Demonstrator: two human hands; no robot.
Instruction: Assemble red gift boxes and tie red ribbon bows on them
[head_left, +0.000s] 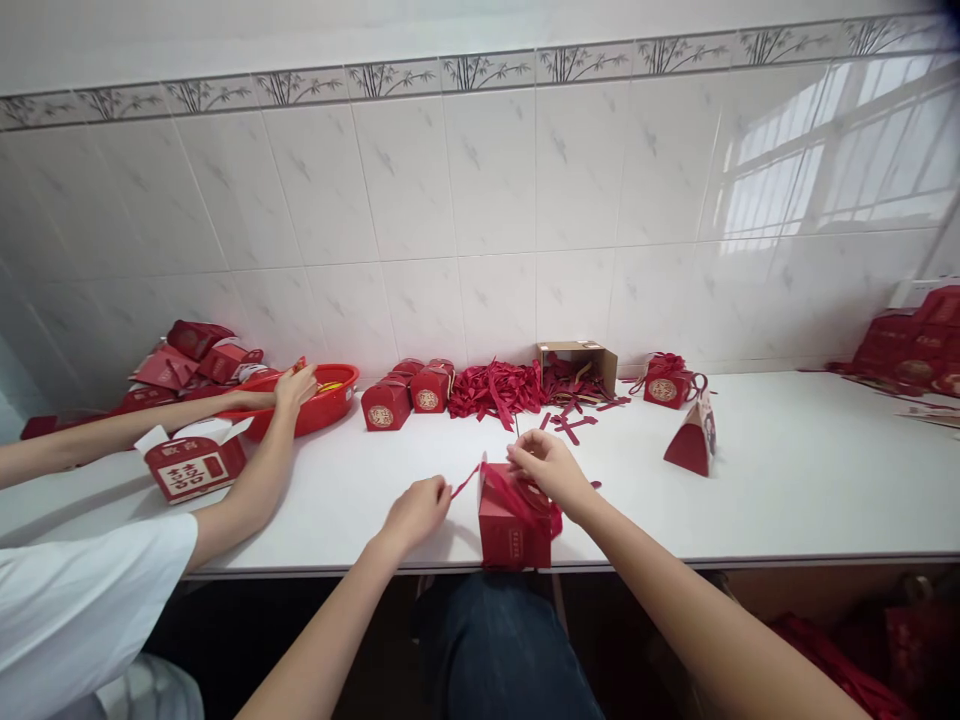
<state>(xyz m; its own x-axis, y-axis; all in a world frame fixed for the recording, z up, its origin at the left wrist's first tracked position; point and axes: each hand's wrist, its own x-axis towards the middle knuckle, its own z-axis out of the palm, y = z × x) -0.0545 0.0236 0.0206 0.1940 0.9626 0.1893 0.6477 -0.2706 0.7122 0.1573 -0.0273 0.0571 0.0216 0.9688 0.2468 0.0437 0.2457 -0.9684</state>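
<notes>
Red ribbon [465, 481] on box [512, 537], ribbon pile [495, 388] behind

Near centre, the box [514, 530] is deep red with a small pale label; the ribbon [525, 495] over it is red. White table [787, 480]. White wall tiles [480, 200], faint grey marbling, grey bamboo border [480, 72]. Far small boxes [386, 405] red, round gold emblems. Red ribbon pile [495, 388]. Brown cardboard box [577, 355]. Left: bright red bowl [322, 400]; open box [193, 465] red, white flaps, white characters; white T-shirt [82, 600]. Dark blue jeans [499, 650].
</notes>
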